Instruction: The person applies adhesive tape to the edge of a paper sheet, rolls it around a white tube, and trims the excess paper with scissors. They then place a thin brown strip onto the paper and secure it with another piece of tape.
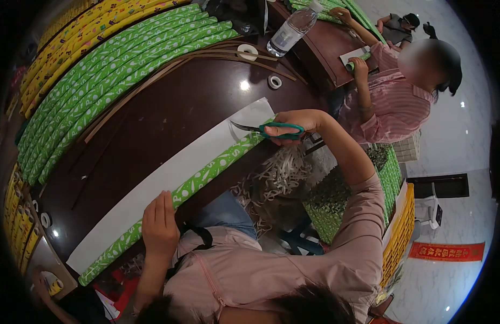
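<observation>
A roll of green wrapping paper [202,175] with white printing lies across the dark table, its loose flap [163,167] spread white side up on the far side. My left hand [160,227] rests on the roll with its fingers stretched out flat. At the roll's right end, my right hand [298,125] holds scissors [282,129] with teal handles. Their curved dark blades point left over the white flap. Whether the right hand also presses on the roll's end is hard to see.
Finished green rolls [120,70] and yellow rolls [77,59] are stacked at the back left. Tape rolls [247,52], brown strips [196,54] and a water bottle [294,29] lie or stand beyond. A co-worker in a striped shirt [390,102] handles green paper at the right.
</observation>
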`<state>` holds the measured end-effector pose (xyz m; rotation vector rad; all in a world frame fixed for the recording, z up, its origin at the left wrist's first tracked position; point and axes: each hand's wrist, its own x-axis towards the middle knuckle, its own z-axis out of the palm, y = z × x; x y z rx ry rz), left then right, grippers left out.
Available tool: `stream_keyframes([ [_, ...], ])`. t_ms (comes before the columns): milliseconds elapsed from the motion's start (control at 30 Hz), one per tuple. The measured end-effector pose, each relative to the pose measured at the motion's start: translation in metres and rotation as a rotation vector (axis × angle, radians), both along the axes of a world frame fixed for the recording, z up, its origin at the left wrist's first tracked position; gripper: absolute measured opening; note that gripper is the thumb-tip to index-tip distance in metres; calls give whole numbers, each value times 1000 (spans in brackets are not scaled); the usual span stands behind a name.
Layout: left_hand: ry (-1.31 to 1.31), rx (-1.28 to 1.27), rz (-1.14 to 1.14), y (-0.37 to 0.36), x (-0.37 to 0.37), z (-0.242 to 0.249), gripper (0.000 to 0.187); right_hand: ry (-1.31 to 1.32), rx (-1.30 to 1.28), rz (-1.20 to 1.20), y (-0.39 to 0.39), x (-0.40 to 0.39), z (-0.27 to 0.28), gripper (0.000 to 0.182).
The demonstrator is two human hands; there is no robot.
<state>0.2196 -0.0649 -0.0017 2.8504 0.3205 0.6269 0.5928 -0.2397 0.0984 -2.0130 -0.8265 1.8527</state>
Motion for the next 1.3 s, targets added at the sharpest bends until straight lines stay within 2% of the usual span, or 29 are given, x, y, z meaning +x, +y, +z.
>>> stream_keyframes([
  [467, 120, -138, -25, 3, -1, 6, 46, -102, 123, 102, -6, -3, -2, 72],
  [533, 123, -134, -28, 3, 0, 8, 47, -110, 188, -64, -8, -7, -3, 75],
  [967, 78, -74, -19, 3, 0, 4, 43, -41, 99, 30, -6, 1, 8, 72],
  [1033, 66, -52, -19, 2, 1, 3, 42, -120, 232, -18, 3, -1, 12, 66],
  [1067, 57, -25, -5, 3, -1, 3, 42, -204, 312, -67, 12, -5, 19, 57],
  [1133, 9, -60, -16, 4, -1, -3, 41, -713, 396, 147, 30, -6, 13, 46],
  [1200, 17, -31, -41, 6, -2, -3, 43, -891, 558, 238, 58, -45, 26, 41],
  [1267, 15, 61, -37, 6, -5, -3, 43, -684, 587, 435, 104, -82, 31, 40],
  [1300, 73, 36, -54, 5, -5, -2, 42, -628, 704, 482, 125, -108, 30, 43],
])
